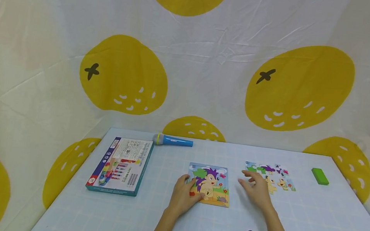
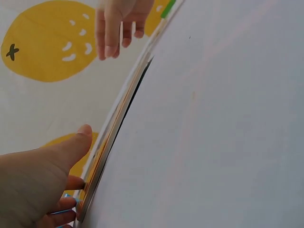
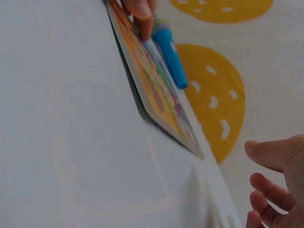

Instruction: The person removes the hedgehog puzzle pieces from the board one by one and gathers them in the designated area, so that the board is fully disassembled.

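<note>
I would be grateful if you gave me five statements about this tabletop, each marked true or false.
1. The left grip holds the hedgehog board. True.
2. The right grip is pinching the hedgehog board. False: it is apart from the board and holds nothing.
3. The cardboard box lies to the left of the hedgehog board. True.
4. The blue microphone lies on top of the hedgehog board. False: it lies apart from it, farther back.
5. The green block is to the right of the puzzle pieces. True.
</note>
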Action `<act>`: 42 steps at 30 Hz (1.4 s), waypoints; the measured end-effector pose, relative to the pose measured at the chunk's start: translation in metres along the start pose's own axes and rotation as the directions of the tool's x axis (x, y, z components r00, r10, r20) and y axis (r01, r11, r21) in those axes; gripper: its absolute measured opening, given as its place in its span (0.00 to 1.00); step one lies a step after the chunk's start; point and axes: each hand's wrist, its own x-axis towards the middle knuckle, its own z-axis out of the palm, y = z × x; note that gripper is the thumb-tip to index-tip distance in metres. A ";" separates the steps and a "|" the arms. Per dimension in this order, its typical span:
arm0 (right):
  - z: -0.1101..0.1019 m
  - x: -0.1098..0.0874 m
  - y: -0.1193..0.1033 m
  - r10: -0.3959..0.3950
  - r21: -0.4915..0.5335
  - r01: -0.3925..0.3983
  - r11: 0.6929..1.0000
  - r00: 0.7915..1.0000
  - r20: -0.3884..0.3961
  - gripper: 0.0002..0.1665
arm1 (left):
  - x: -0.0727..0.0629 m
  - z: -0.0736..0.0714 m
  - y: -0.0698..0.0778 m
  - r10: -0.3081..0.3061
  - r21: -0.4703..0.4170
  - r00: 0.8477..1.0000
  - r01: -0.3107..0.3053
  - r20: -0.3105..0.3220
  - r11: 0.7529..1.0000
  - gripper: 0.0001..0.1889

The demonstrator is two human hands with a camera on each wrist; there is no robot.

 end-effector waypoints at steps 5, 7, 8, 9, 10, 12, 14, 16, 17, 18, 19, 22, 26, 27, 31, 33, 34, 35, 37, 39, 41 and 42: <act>0.030 0.004 -0.022 -0.045 0.079 0.040 0.996 0.997 0.064 0.20 | -0.002 -0.001 -0.004 0.050 -0.009 0.998 -0.050 -0.026 0.999 0.29; 0.043 0.004 -0.029 -0.082 0.096 0.075 0.993 0.994 0.071 0.20 | -0.002 -0.001 -0.005 0.062 -0.021 0.997 -0.063 -0.037 0.998 0.28; 0.049 0.003 -0.032 -0.103 0.103 0.095 0.990 0.992 0.073 0.21 | -0.002 -0.001 -0.005 0.066 -0.026 0.997 -0.067 -0.041 0.997 0.28; 0.055 0.003 -0.035 -0.126 0.112 0.118 0.987 0.990 0.070 0.20 | -0.002 -0.001 -0.005 0.069 -0.033 0.997 -0.071 -0.046 0.997 0.28; 0.060 0.002 -0.038 -0.149 0.116 0.141 0.983 0.987 0.064 0.20 | -0.002 -0.002 -0.005 0.071 -0.038 0.996 -0.073 -0.048 0.997 0.28; 0.070 0.001 -0.042 -0.189 0.128 0.180 0.975 0.980 0.058 0.20 | -0.002 -0.003 -0.005 0.065 -0.054 0.997 -0.067 -0.048 0.996 0.28; 0.079 0.001 -0.046 -0.208 0.136 0.199 0.971 0.976 0.060 0.20 | -0.002 -0.005 -0.005 0.055 -0.081 0.997 -0.059 -0.047 0.995 0.29; 0.085 0.002 -0.049 -0.219 0.128 0.209 0.969 0.974 0.063 0.19 | -0.002 -0.006 -0.006 0.044 -0.112 0.998 -0.049 -0.044 0.992 0.30; 0.088 0.003 -0.050 -0.219 0.125 0.209 0.970 0.973 0.069 0.19 | -0.002 -0.007 -0.006 0.040 -0.129 0.998 -0.045 -0.043 0.991 0.31; 0.090 0.003 -0.051 -0.216 0.116 0.207 0.971 0.973 0.075 0.19 | -0.002 -0.007 -0.007 0.037 -0.142 0.998 -0.043 -0.041 0.989 0.32; 0.091 0.005 -0.053 -0.199 0.104 0.190 0.976 0.976 0.086 0.18 | -0.001 -0.007 -0.007 0.037 -0.150 0.998 -0.043 -0.041 0.988 0.33; 0.095 0.007 -0.058 -0.142 0.058 0.136 0.989 0.980 0.136 0.19 | -0.001 -0.007 -0.009 0.039 -0.169 0.998 -0.046 -0.042 0.985 0.35; 0.100 0.009 -0.061 -0.064 -0.041 0.074 0.996 0.977 0.202 0.20 | -0.001 -0.006 -0.010 0.048 -0.179 0.998 -0.056 -0.049 0.982 0.36; 0.102 0.009 -0.062 -0.061 -0.063 0.076 0.995 0.976 0.210 0.20 | -0.001 -0.006 -0.011 0.048 -0.180 0.998 -0.055 -0.048 0.982 0.36; 0.103 0.012 -0.064 -0.038 -0.118 0.067 0.991 0.970 0.238 0.21 | -0.002 -0.005 -0.012 0.056 -0.175 0.997 -0.065 -0.056 0.982 0.36; 0.103 0.014 -0.066 -0.021 -0.134 0.058 0.989 0.965 0.261 0.21 | -0.002 -0.005 -0.012 0.056 -0.183 0.997 -0.066 -0.061 0.981 0.36; 0.103 0.015 -0.066 -0.009 -0.142 0.051 0.989 0.961 0.277 0.22 | -0.002 -0.006 -0.011 0.053 -0.189 0.997 -0.064 -0.062 0.980 0.36; 0.102 0.016 -0.067 0.000 -0.146 0.044 0.988 0.957 0.291 0.22 | -0.002 -0.006 -0.011 0.046 -0.196 0.997 -0.056 -0.058 0.979 0.36; 0.101 0.019 -0.067 0.005 -0.146 0.042 0.988 0.951 0.310 0.22 | -0.002 -0.007 -0.010 0.041 -0.203 0.998 -0.052 -0.056 0.978 0.37; 0.100 0.021 -0.066 0.008 -0.134 0.038 0.990 0.944 0.329 0.22 | -0.002 -0.008 -0.010 0.026 -0.215 0.999 -0.035 -0.044 0.976 0.37; 0.098 0.023 -0.066 0.008 -0.112 0.033 0.993 0.939 0.343 0.21 | -0.002 -0.008 -0.009 0.017 -0.222 0.999 -0.024 -0.034 0.975 0.37; 0.098 0.025 -0.066 0.011 -0.101 0.027 0.995 0.936 0.353 0.21 | -0.002 -0.008 -0.009 0.016 -0.223 0.999 -0.022 -0.031 0.974 0.37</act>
